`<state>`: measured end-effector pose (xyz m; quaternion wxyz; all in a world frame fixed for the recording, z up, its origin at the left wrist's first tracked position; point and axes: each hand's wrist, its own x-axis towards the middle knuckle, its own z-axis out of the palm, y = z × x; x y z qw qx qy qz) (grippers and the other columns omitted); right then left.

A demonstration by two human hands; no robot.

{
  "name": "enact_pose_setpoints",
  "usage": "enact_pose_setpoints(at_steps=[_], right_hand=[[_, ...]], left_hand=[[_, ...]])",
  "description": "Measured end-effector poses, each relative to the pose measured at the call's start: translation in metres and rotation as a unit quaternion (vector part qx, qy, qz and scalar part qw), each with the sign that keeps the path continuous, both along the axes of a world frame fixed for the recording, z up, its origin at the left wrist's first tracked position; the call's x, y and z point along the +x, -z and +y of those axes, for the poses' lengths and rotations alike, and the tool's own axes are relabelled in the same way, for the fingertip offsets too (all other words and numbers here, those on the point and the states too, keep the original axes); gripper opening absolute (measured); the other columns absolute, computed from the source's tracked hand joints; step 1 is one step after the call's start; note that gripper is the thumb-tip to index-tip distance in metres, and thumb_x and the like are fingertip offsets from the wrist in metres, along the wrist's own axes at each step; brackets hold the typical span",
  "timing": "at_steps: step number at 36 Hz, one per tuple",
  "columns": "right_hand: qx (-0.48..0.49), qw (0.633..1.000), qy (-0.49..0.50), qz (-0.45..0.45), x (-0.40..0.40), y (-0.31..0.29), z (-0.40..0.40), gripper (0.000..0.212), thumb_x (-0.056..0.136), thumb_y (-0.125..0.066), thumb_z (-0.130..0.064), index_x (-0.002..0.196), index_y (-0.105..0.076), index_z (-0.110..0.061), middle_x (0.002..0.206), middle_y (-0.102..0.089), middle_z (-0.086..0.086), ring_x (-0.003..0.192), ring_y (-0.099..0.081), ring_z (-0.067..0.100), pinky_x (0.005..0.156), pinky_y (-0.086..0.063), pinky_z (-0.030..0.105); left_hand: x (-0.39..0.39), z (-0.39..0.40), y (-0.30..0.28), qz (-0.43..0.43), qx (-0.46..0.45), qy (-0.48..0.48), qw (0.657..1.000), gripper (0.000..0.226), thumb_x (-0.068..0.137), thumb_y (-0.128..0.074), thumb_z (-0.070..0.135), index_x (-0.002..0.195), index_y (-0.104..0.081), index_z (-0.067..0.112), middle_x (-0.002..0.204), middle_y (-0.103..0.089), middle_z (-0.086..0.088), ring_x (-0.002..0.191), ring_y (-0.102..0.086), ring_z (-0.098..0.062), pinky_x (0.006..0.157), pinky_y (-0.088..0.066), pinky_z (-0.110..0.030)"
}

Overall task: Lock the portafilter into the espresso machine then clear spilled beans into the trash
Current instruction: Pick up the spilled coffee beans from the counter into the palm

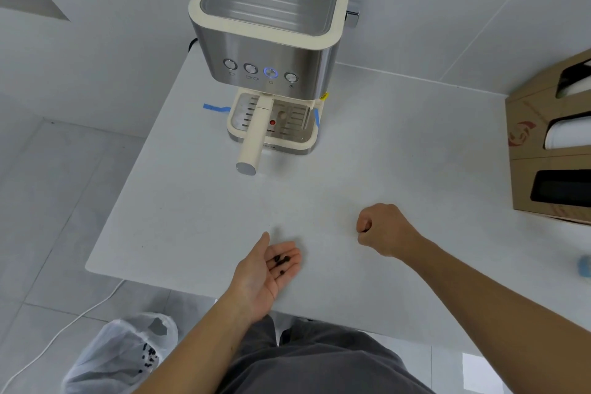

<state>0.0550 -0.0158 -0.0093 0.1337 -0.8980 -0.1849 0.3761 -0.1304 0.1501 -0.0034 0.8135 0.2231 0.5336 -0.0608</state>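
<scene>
The white worktop (415,144) fills most of the view, and at its far side stands the espresso machine (271,25), one blue button lit. The portafilter (254,134) already sits in the machine, its cream handle jutting out over the drip tray toward the person, so the locking step looks done. A cardboard box (527,137) with cut-out slots stands at the right edge. Down on the floor at the lower left, a thin plastic trash bag (124,352) hangs open with dark beans already lying inside. The left hand (268,269) rests palm up near the front edge of the worktop, fingers spread into a shallow cup, and a few beans (281,262) lie loose in the palm. The right hand (383,229) is curled into a loose fist on the worktop, well apart from the left; whether it holds anything I cannot tell. The beans are light, hard and smooth, so they will roll readily; best keep the palm cupped and level, then tip it directly above the bag's mouth.
</scene>
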Motion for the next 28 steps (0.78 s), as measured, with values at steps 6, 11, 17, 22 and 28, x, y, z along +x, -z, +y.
enact_pose_setpoints(at_steps=[6, 11, 17, 22, 28], right_hand=[[0.001, 1.0, -0.002, -0.001, -0.003, -0.004, -0.002, 0.015, 0.074, -0.058, 0.0, 0.071, -0.067, -0.012, 0.07, -0.059, -0.011, 0.061, -0.054, 0.01, 0.049, -0.04, 0.016], [-0.005, 1.0, -0.005, -0.011, -0.003, -0.002, -0.002, 0.017, 0.076, -0.056, 0.001, 0.081, -0.07, -0.006, 0.075, -0.061, -0.007, 0.065, -0.055, 0.013, 0.054, -0.045, 0.019], [0.002, 1.0, -0.002, -0.022, 0.0, 0.002, -0.004, 0.018, 0.075, -0.055, 0.002, 0.071, -0.065, -0.012, 0.075, -0.059, -0.008, 0.069, -0.058, 0.014, 0.06, -0.049, 0.024], [-0.013, 1.0, -0.01, -0.026, 0.0, 0.004, -0.004, 0.016, 0.077, -0.056, 0.0, 0.075, -0.068, -0.01, 0.081, -0.062, -0.004, 0.074, -0.064, 0.018, 0.064, -0.054, 0.027], [-0.041, 0.999, -0.015, -0.033, 0.002, 0.004, 0.002, 0.021, 0.079, -0.053, 0.0, 0.07, -0.065, -0.015, 0.088, -0.07, 0.004, 0.077, -0.069, 0.023, 0.063, -0.055, 0.029]], left_hand=[[0.004, 0.001, 0.002, 0.0, -0.002, 0.006, 1.0, 0.051, 0.1, -0.047, 0.038, 0.107, -0.068, -0.008, 0.104, -0.071, -0.022, 0.093, -0.07, -0.028, 0.078, -0.057, -0.036], [0.007, 0.001, 0.003, 0.008, 0.001, 0.01, 1.0, 0.05, 0.099, -0.047, 0.038, 0.104, -0.069, -0.007, 0.101, -0.073, -0.021, 0.09, -0.071, -0.027, 0.072, -0.058, -0.034], [0.008, 0.001, 0.002, 0.007, 0.002, 0.014, 1.0, 0.05, 0.1, -0.047, 0.038, 0.104, -0.069, -0.007, 0.097, -0.074, -0.02, 0.091, -0.071, -0.028, 0.074, -0.058, -0.035], [0.009, 0.003, 0.004, 0.009, 0.004, 0.013, 1.0, 0.05, 0.099, -0.048, 0.038, 0.104, -0.069, -0.007, 0.095, -0.074, -0.019, 0.09, -0.071, -0.028, 0.075, -0.058, -0.035], [0.011, 0.002, 0.004, 0.008, 0.002, 0.013, 1.0, 0.05, 0.099, -0.048, 0.037, 0.105, -0.068, -0.008, 0.093, -0.075, -0.02, 0.092, -0.071, -0.029, 0.078, -0.057, -0.037]])
